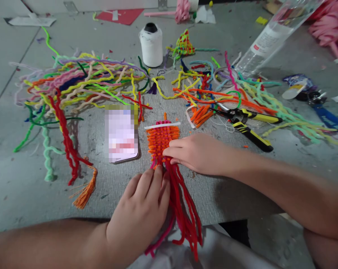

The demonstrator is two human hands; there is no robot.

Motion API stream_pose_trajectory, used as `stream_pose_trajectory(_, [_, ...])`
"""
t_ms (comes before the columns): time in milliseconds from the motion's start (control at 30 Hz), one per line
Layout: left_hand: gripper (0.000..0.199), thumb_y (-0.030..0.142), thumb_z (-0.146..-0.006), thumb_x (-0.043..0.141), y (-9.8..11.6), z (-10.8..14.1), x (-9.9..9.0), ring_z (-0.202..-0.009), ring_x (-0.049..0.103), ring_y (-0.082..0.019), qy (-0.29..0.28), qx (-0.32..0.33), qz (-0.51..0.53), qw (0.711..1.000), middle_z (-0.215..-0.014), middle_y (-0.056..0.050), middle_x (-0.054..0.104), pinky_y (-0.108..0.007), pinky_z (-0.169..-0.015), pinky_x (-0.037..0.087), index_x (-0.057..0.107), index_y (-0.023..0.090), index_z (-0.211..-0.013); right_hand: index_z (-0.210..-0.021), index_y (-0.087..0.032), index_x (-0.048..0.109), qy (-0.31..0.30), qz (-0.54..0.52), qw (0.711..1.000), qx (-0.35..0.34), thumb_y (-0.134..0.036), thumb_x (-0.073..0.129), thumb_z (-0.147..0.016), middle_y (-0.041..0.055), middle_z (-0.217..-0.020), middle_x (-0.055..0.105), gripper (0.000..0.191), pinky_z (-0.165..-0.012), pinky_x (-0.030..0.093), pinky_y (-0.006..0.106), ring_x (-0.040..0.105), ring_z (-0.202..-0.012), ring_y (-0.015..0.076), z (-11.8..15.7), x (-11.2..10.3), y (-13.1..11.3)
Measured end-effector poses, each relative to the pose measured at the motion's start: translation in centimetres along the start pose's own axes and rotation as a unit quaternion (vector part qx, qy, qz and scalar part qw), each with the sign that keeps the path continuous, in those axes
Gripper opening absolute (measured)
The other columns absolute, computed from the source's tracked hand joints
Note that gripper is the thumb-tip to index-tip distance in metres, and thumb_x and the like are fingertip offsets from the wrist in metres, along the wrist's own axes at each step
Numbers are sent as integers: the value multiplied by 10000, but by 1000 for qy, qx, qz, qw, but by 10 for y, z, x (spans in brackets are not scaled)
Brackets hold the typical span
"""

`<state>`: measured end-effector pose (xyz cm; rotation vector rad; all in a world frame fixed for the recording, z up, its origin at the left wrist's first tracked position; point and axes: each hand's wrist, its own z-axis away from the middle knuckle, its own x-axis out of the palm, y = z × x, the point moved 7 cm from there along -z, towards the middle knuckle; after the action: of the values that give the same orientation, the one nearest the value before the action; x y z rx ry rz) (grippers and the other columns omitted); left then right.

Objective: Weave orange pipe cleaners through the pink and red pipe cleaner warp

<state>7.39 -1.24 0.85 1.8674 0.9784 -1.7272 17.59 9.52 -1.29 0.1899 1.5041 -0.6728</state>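
Your left hand (139,205) curls over the lower end of the orange-and-magenta chenille-stem weave (159,140), right hand (199,153) has fingertips on its right side; can't tell if either is pinching; weave lies on the grey tabletop (208,194) between phone (122,134) and right hand. Watch the loose red chenille stems (186,205) trailing past the near edge; a snag there could skew the weave, uneven pressure could slip short orange ends; clear plastic bottle (270,41) at upper right, contents unreadable.

A grey textured tabletop (208,186) stands over a grey floor (286,239).
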Motion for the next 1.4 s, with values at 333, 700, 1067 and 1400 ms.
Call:
stream_pose_trajectory(333, [383,97,-893,548,-2,-3,3,-1100,662,-298,1,8,-4,1000,-1314,-140,733,-406,-838,602,749,110,-1219,-1015,-160,735,-38,-74,994,65,-194,581,-1012,67,-1029,717,158,-742,386,303,637,-894,185,-6,-8,-8])
stream_pose_trajectory(700, [216,366,-863,704,-8,-5,6,-1091,577,-395,-9,-18,86,996,-1259,-214,687,-516,-774,588,718,218,-1020,-856,-138,692,-68,-76,993,55,-200,588,-996,70,-922,703,185,-745,383,305,602,-829,178,-26,-11,-11])
stream_pose_trajectory(1067, [211,306,-891,709,-7,-6,3,-1083,509,-366,-22,0,110,994,-1300,-235,631,-519,-769,582,629,261,-1080,-893,-138,667,-30,-136,989,51,-168,570,-983,53,-909,672,136,-733,382,300,563,-795,163,-23,-4,-3])
stream_pose_trajectory(1400, [222,332,-902,706,-7,-7,4,-1083,552,-386,-17,6,122,992,-1379,-254,632,-543,-733,593,564,266,-1060,-904,-157,644,-62,-121,987,84,-81,568,-963,60,-945,663,123,-687,375,298,582,-816,175,-23,7,-3])
